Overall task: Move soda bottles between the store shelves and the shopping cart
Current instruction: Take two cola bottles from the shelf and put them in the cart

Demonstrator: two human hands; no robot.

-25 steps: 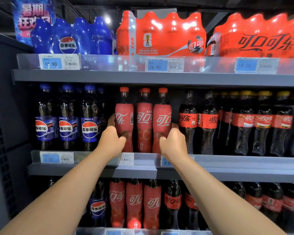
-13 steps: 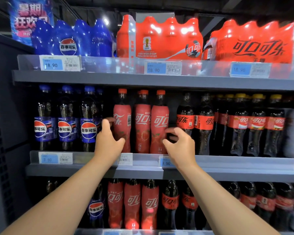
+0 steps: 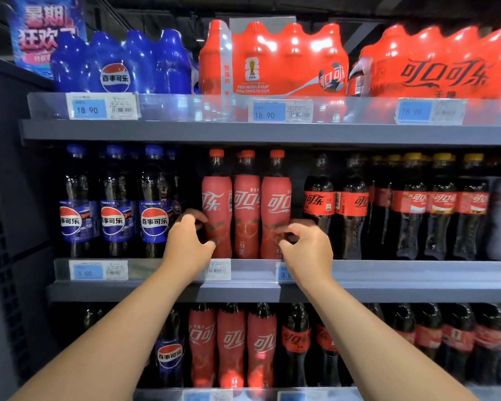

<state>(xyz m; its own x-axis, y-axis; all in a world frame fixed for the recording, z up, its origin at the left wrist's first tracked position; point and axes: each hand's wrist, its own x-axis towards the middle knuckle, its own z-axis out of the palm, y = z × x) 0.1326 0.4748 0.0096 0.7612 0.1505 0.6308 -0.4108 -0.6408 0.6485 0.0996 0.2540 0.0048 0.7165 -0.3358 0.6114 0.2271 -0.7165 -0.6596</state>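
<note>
Three red-sleeved soda bottles are standing upright, side by side, on the middle shelf. The left hand is hovering at the leftmost one, the right hand at the rightmost. Both are showing fingers loosely curled and apart, clamping nothing, though whether a thumb is grazing a sleeve cannot be told. Judged so, nothing is travelling at present; which direction the transfer is running is not showing. The shopping cart is lying outside the view, and the far-right stock is blurring.
</note>
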